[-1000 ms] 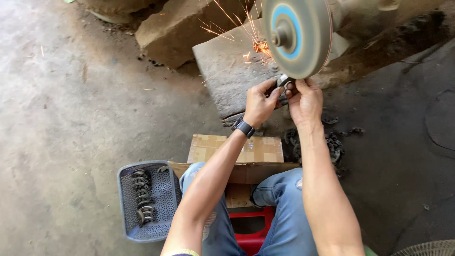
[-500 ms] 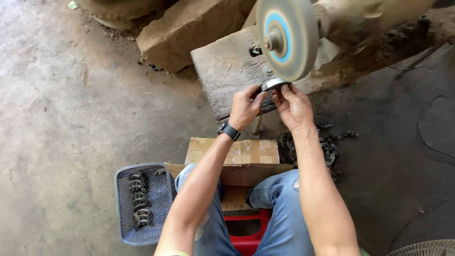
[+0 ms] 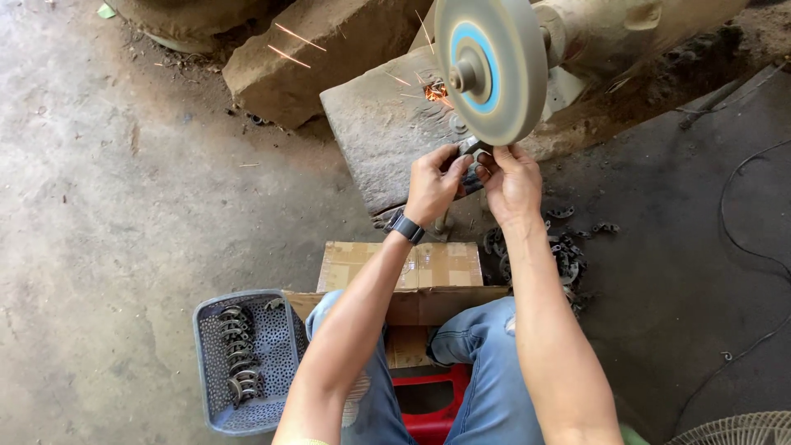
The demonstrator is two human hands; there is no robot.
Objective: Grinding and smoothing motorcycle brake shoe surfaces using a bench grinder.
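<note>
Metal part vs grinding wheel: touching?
Touching. Head view: the small metal part, held by left hand and right hand, meets the grinding wheel rim, with sparks flying.

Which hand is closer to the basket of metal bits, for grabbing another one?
Probably the left hand. The grey basket with curved metal pieces sits on the person's left side, by the left knee. Both hands now pinch the small metal part under the grinding wheel; the right hand would have to cross over.
</note>
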